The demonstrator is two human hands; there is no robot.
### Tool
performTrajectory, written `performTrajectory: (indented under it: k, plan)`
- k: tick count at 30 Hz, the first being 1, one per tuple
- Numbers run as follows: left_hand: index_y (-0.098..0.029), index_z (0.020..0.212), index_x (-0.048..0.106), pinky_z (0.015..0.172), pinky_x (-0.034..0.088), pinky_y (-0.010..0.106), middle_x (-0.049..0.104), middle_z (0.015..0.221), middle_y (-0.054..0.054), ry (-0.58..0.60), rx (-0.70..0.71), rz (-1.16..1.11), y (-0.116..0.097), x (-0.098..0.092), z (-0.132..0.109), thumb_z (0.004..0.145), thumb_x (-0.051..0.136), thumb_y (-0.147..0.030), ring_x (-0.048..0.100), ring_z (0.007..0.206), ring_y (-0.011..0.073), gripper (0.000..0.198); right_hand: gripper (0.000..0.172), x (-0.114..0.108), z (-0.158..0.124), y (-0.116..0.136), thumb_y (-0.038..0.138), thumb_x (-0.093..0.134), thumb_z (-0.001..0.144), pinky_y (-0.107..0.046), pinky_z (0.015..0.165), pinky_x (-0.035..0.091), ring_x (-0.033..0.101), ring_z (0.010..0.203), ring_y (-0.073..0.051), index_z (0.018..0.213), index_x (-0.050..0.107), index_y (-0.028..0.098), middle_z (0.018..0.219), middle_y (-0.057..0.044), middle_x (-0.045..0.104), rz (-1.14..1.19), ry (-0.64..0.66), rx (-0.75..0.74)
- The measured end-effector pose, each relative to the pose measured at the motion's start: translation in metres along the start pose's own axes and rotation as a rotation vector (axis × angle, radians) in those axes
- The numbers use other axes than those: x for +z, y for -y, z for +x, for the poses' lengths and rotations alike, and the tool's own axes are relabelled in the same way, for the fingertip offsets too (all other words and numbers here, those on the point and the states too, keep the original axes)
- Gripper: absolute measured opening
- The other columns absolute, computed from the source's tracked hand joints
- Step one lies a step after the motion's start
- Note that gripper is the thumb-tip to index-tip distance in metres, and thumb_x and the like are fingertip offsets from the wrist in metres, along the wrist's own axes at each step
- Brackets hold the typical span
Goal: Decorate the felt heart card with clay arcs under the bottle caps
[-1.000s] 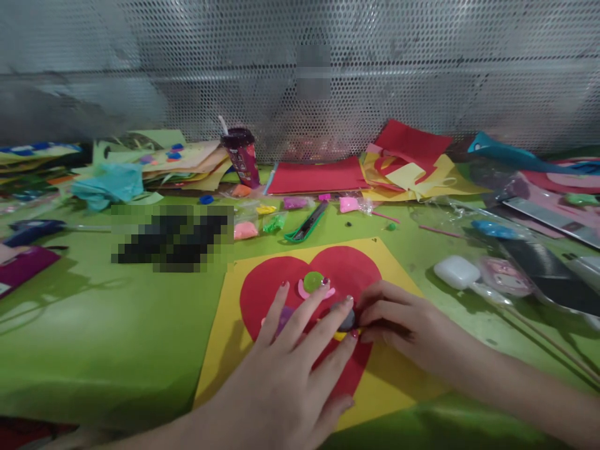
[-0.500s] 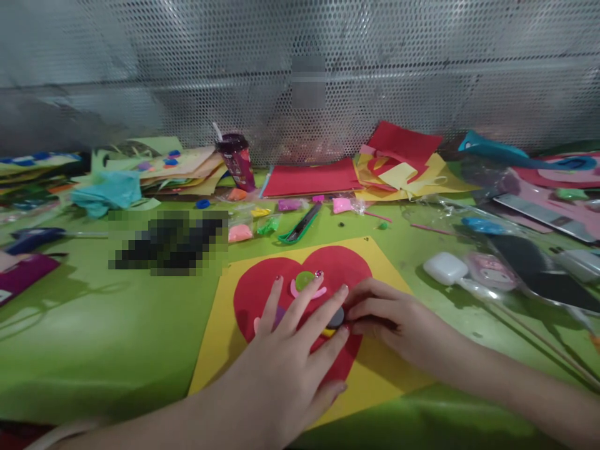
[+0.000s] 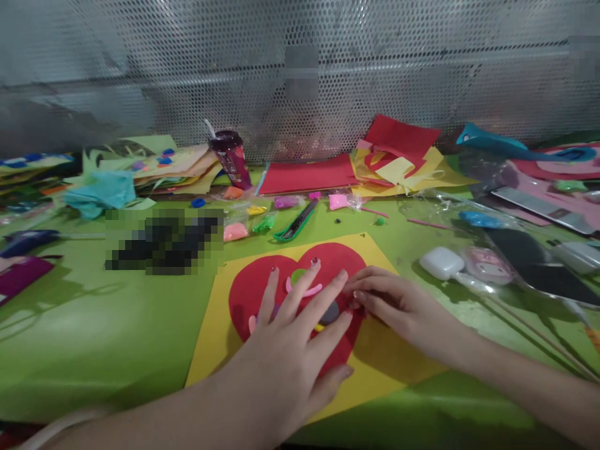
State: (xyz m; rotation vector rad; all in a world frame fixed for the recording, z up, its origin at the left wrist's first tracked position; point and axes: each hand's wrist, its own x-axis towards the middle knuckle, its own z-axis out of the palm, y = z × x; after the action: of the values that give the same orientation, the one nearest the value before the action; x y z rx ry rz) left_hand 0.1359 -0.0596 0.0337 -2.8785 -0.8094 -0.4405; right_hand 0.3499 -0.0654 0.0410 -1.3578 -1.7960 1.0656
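Note:
A red paper heart lies on a yellow sheet on the green table. On the heart sit small clay pieces: a green disc on a pink curved strip, a grey disc, and purple and yellow bits mostly hidden under my fingers. My left hand lies flat on the heart with fingers spread, fingertips around those pieces. My right hand rests on the heart's right side, fingers together, tips pressed at the grey disc's right edge.
Small bags of coloured clay and a green utility knife lie beyond the sheet. Red and yellow paper piles and a dark cup stand at the back. A white earbud case and plastic wrappers lie right.
The view shifted slightly. My left hand slid forward over the clay pieces, covering more of the green disc. My right hand stays at the grey disc.

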Motion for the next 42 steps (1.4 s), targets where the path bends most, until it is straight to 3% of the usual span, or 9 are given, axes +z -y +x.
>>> performTrajectory:
  k: [15,19,24,28,38,42]
  plan:
    - [-0.029,0.123,0.054,0.100,0.017,0.071,0.027,0.149,0.007,0.032,0.024,-0.001,-0.001,-0.004,0.006,0.093,0.034,-0.048,0.019,0.136,0.0372,0.041,0.020,0.000,0.002,0.003,0.032,0.045,0.087,-0.029,0.074,0.047,0.058,0.084,-0.017,0.082,0.061,0.020,0.093,-0.004,0.058,0.000,-0.047,0.021]
    - [-0.023,0.134,0.043,0.107,0.006,0.065,0.019,0.152,0.007,-0.027,-0.077,0.067,0.003,-0.015,-0.008,0.091,0.038,-0.044,0.011,0.139,0.0352,0.048,0.022,0.000,0.001,0.000,0.034,0.046,0.088,-0.029,0.071,0.049,0.059,0.080,-0.016,0.087,0.062,0.019,0.091,-0.005,0.059,0.065,-0.052,0.026]
    - [-0.011,0.131,0.046,0.111,-0.006,0.052,0.022,0.151,0.011,-0.023,-0.111,0.147,0.004,-0.015,-0.031,0.087,0.044,-0.049,0.004,0.140,0.0344,0.058,0.021,0.002,0.001,-0.003,0.034,0.046,0.088,-0.028,0.068,0.050,0.060,0.077,-0.015,0.091,0.062,0.019,0.092,-0.005,0.059,0.091,-0.036,0.023]
    - [-0.011,0.126,0.052,0.111,-0.001,0.054,0.026,0.149,0.011,0.015,-0.114,0.178,0.000,-0.007,-0.033,0.088,0.039,-0.055,0.005,0.140,0.0354,0.059,0.022,0.002,0.000,-0.003,0.035,0.047,0.088,-0.028,0.069,0.050,0.060,0.077,-0.016,0.091,0.062,0.019,0.090,-0.005,0.060,0.047,-0.043,0.002]
    - [-0.012,0.135,0.043,0.104,0.017,0.064,0.019,0.151,0.011,0.132,-0.104,0.140,0.003,-0.005,-0.024,0.093,0.032,-0.051,0.007,0.139,0.0386,0.058,0.023,0.002,-0.001,-0.003,0.036,0.045,0.089,-0.026,0.065,0.050,0.060,0.077,-0.015,0.092,0.062,0.020,0.091,-0.005,0.060,0.049,-0.027,0.009]
    - [-0.014,0.136,0.041,0.105,0.015,0.064,0.021,0.151,0.011,0.176,-0.120,0.097,0.005,-0.005,-0.021,0.092,0.030,-0.053,0.011,0.138,0.0384,0.060,0.021,0.002,-0.001,-0.005,0.034,0.046,0.089,-0.026,0.067,0.050,0.060,0.078,-0.015,0.093,0.062,0.021,0.092,-0.005,0.060,0.048,-0.026,0.008]
